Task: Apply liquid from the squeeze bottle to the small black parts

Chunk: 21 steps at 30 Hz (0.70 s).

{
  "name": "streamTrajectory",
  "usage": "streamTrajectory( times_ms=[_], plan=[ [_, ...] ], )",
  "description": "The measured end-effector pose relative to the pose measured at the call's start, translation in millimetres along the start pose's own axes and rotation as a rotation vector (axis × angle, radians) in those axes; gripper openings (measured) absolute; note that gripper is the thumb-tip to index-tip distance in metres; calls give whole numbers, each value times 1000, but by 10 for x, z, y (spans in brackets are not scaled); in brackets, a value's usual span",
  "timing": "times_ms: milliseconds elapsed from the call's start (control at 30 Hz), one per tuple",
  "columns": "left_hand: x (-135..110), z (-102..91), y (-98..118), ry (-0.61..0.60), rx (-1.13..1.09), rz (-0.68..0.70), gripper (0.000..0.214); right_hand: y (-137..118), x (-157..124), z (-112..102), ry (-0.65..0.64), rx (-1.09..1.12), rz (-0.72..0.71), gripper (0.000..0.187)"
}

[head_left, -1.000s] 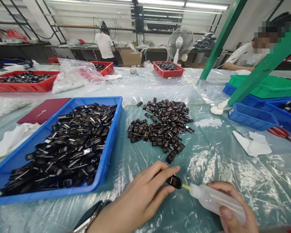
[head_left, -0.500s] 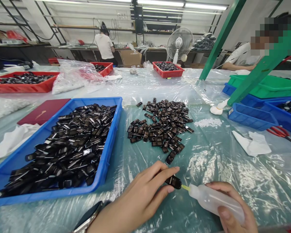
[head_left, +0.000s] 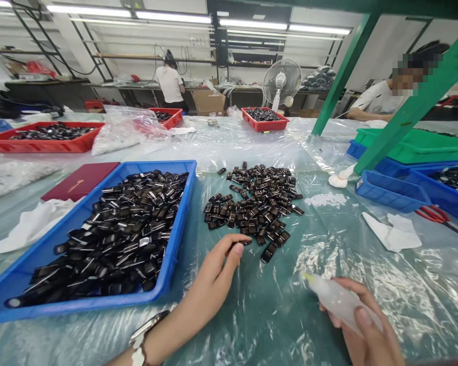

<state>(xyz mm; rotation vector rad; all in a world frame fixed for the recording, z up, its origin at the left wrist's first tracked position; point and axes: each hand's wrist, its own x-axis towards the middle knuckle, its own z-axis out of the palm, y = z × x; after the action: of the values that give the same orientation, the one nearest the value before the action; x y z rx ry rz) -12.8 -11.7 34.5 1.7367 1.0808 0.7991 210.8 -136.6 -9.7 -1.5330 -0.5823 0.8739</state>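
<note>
My left hand, with a watch on its wrist, is at the near left edge of a loose pile of small glossy black-brown pieces. Its thumb and fingers pinch one dark piece, mostly hidden by the fingertips. In my right hand is a translucent white squeeze bottle, its yellowish nozzle tilted up and to the left, apart from the pieces. A blue tray full of longer black glossy parts stands left of my left hand.
Small white bits lie right of the pile, near a white cloth and red-handled pliers. Blue bins and a green post stand at right. A maroon box lies behind the blue tray. Two people are farther back.
My left hand has moved up and left to the pile's edge, away from the nozzle. The bottle has pulled back slightly with my right hand. The camera view has tilted up a little.
</note>
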Motion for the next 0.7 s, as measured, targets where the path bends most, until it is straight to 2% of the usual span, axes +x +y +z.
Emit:
streamTrajectory(
  times_ms=[67,133,267,300,400,467,533,567,633,667,700],
  plan=[
    [57,-6,-27,75,-64,-37,33,-69,26,10,-55,26,19,49],
    [92,-5,-46,88,-101,-33,34,-175,69,76,-80,4,-27,47],
    [81,21,-78,90,-135,-29,31,-278,366,205,-101,-250,-305,43],
    [69,28,-87,91,-142,-31,31,-258,475,208,-89,-358,-364,44],
    [46,40,-114,86,-174,-22,29,-116,726,148,-62,-468,-374,52],
    [45,38,-127,80,-204,-11,28,-3,744,93,-34,-485,-377,64],
    [47,36,-134,79,-226,-5,27,76,638,64,45,-497,-402,72],
    [44,37,-135,81,-234,-4,27,93,558,66,105,-521,-428,69],
    [29,48,-132,81,-241,-4,27,72,398,124,172,-640,-552,45],
    [16,56,-127,79,-241,-4,26,35,336,183,152,-721,-665,30],
    [2,65,-120,76,-240,-4,26,-14,295,264,76,-803,-798,17]
  ],
)
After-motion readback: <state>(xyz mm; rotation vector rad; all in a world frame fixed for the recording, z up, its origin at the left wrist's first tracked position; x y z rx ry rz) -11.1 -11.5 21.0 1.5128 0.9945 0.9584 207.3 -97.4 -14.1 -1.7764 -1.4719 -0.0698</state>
